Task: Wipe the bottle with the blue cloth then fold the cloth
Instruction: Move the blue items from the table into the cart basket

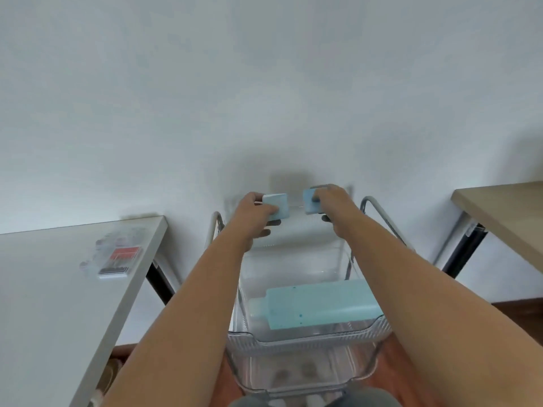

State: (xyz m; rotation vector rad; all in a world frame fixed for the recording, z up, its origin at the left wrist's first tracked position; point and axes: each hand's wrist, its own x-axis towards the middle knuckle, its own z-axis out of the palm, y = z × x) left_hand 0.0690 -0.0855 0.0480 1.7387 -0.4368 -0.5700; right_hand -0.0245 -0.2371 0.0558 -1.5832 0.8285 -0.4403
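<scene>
Wall (264, 98): plain white, fills the upper part of the view.
Bench (58, 289), left: pale grey top on dark legs, set against the wall; carries a clear packet (113, 257) with a red and black label, blurred.
Second bench (505, 212), right: light wood top, dark leg below.
Floor (514, 315): reddish-brown wood, seen at lower right and under the trolley.
Trolley (379, 207): metal tube frame between the two benches, holding a clear plastic tray (308, 339) with a ribbed rim.
Bottle (261, 312): lies on its side in the tray, largely covered by a pale blue piece (317, 306); whether that is cloth or label cannot be told.
Blue cloth (274, 205): held up above the far end of the trolley, near the wall, visible as two blue portions.
Left hand (252, 212): grip pinches the left portion.
Right hand (332, 201): grip pinches the right portion (310, 202).
</scene>
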